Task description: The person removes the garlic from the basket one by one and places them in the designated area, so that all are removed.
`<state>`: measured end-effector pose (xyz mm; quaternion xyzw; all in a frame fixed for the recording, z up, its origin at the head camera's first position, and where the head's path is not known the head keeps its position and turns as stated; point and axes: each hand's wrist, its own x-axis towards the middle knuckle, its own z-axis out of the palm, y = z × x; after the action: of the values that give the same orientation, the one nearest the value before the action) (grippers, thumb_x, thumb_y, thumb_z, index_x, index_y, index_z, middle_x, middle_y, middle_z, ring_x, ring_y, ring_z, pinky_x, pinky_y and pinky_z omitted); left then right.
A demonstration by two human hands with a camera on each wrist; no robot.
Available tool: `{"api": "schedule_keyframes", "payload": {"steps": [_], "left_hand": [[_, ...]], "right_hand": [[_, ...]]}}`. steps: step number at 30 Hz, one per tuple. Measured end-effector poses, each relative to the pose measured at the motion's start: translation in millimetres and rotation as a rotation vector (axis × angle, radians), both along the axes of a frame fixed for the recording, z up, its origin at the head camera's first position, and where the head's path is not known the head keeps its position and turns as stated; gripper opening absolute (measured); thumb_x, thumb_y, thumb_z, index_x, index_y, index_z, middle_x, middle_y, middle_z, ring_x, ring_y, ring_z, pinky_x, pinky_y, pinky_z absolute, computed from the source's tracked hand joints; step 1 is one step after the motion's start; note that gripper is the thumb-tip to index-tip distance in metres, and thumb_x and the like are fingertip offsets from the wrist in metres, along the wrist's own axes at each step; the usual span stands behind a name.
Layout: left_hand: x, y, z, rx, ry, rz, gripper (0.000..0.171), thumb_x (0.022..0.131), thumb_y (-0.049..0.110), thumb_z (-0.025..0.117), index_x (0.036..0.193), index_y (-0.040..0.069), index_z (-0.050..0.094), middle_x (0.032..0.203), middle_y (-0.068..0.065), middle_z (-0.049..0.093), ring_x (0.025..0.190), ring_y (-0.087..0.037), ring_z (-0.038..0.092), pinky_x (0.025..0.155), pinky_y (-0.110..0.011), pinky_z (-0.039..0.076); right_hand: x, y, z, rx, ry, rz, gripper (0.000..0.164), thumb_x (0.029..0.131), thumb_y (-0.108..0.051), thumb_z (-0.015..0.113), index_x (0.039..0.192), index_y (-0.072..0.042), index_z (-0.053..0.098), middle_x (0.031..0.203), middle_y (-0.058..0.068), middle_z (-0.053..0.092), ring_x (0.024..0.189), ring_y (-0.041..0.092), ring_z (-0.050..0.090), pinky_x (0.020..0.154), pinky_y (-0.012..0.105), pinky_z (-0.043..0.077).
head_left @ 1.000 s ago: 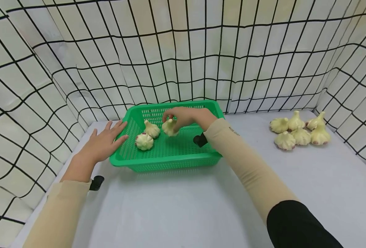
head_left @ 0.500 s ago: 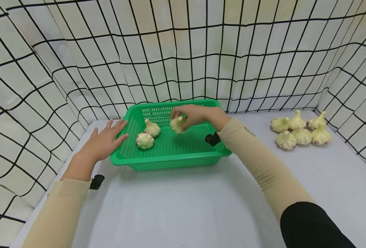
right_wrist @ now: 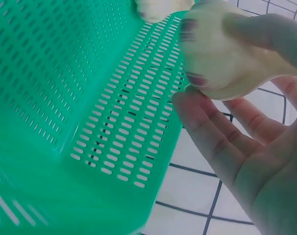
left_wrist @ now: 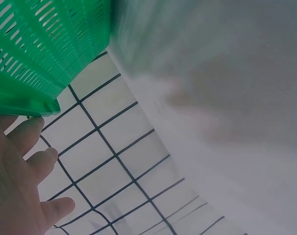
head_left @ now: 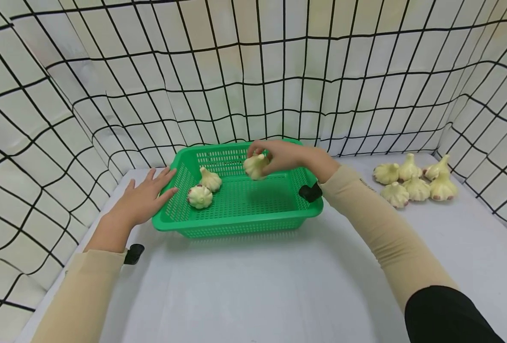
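A green perforated basket (head_left: 236, 225) stands on the table, with two pale garlic bulbs, one a garlic bulb with a raised stem (head_left: 210, 179) and the other a rounder garlic bulb (head_left: 199, 196), on its left side. Over the basket's middle, my right hand (head_left: 284, 156) holds another garlic bulb (head_left: 255, 166) between thumb and fingers. In the right wrist view this held bulb (right_wrist: 222, 54) shows purple marks at its base. My left hand (head_left: 144, 195) rests with spread, straight fingers on the basket's left rim. The left wrist view shows those fingers (left_wrist: 28, 134) at the rim's outer edge.
Several more garlic bulbs (head_left: 416, 186) are grouped on the right side of the white table (head_left: 236, 286). Black netting (head_left: 283, 76) over white walls encloses the table at the back, left and right.
My right hand has moved to the right and slightly up with the garlic bulb, away from the two bulbs in the basket. The left hand has stayed at the rim.
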<state>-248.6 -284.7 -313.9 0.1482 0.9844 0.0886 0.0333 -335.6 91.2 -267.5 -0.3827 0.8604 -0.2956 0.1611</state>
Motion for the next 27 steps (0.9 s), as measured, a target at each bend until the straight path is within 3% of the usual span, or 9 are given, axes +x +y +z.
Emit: {"api": "schedule_keyframes", "payload": {"steps": [4, 16, 27], "left_hand": [[0.7, -1, -1.1, 0.011, 0.000, 0.001, 0.072, 0.110, 0.053, 0.029, 0.165, 0.007, 0.017, 0.168, -0.023, 0.015, 0.153, -0.049, 0.002, 0.111, -0.079, -0.001], [0.9, -1, -1.0, 0.005, 0.005, -0.004, 0.073, 0.110, 0.054, 0.029, 0.164, 0.007, 0.018, 0.168, -0.022, 0.015, 0.153, -0.048, 0.002, 0.112, -0.078, -0.002], [0.4, -1, -1.0, 0.007, 0.000, -0.003, 0.073, 0.110, 0.054, 0.028, 0.165, 0.007, 0.016, 0.168, -0.022, 0.014, 0.153, -0.048, 0.001, 0.112, -0.077, -0.003]], "right_hand": [[0.5, 7, -0.5, -0.039, 0.019, 0.007, 0.047, 0.091, -0.010, 0.076, 0.134, -0.012, 0.055, 0.137, 0.013, 0.054, 0.114, 0.029, 0.059, 0.100, 0.039, 0.049], [11.4, 42, 8.0, -0.071, 0.103, -0.043, 0.047, 0.089, -0.012, 0.079, 0.131, -0.012, 0.058, 0.133, 0.010, 0.055, 0.108, 0.030, 0.062, 0.096, 0.047, 0.051], [24.9, 68, 16.8, -0.092, 0.142, -0.085, 0.046, 0.089, -0.011, 0.081, 0.130, -0.013, 0.060, 0.129, 0.004, 0.059, 0.110, 0.029, 0.061, 0.090, 0.045, 0.052]]}}
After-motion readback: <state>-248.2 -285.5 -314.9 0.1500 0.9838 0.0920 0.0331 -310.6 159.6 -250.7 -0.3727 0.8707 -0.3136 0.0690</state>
